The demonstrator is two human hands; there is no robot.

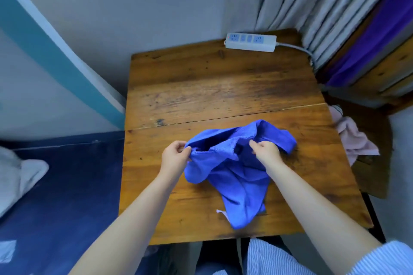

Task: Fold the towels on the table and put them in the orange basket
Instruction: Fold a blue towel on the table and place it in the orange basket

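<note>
A crumpled blue towel [237, 176] lies on the wooden table [212, 87], bunched at the top and trailing toward the near edge, with a small white tag at its lower end. My left hand [174, 158] pinches the towel's left edge. My right hand [267, 153] grips a fold near the towel's upper middle. Both hands hold the cloth slightly raised off the table. A pink towel [353, 138] is draped off the table's right side. No orange basket is in view.
A white power strip [251, 42] with a grey cable sits at the table's far right corner. Grey curtains [312, 2] hang behind it. A wooden chair [380, 69] with purple cloth stands at right. A dark blue bed [60, 190] lies to the left.
</note>
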